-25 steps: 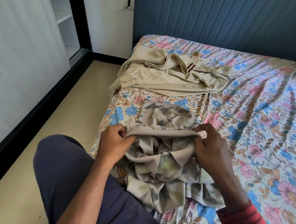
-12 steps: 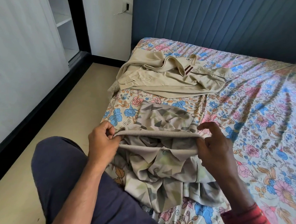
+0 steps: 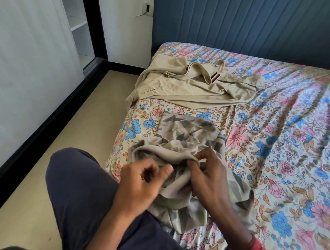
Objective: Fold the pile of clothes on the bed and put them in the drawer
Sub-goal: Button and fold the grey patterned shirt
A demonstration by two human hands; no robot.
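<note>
Step in hand: I judge this to be the fold of the patterned shirt (image 3: 190, 137) — nothing is squared off yet, so the task is in its early part.
My right hand (image 3: 207, 176): fingers curled round the plain collar band of the patterned shirt, pinching it near the middle of the garment.
My left hand (image 3: 138, 182): fingers loosely curled just beside the bunched fabric; it is blurred, so I cannot tell whether it holds cloth or has let go.
Patterned shirt: on the near edge of the bed (image 3: 273, 149), crumpled under my hands, its far part lying flat on the floral sheet, its near part touching my dark trouser leg (image 3: 80, 193).
Beige garment (image 3: 191, 86): unfolded near the head of the bed, one edge hanging over the side, apart from the patterned shirt.
Next move calls for: both hands on the collar band, one at each end, so the shirt can be spread flat before any fold — the fabric is limp and will bunch again if I pull from one point only.
Containers: no drawer shows here. An open wardrobe bay (image 3: 79, 24) with white shelves stands at the far left; the shelves I can see hold nothing.
Drawer contents: out of view, so I cannot say.
</note>
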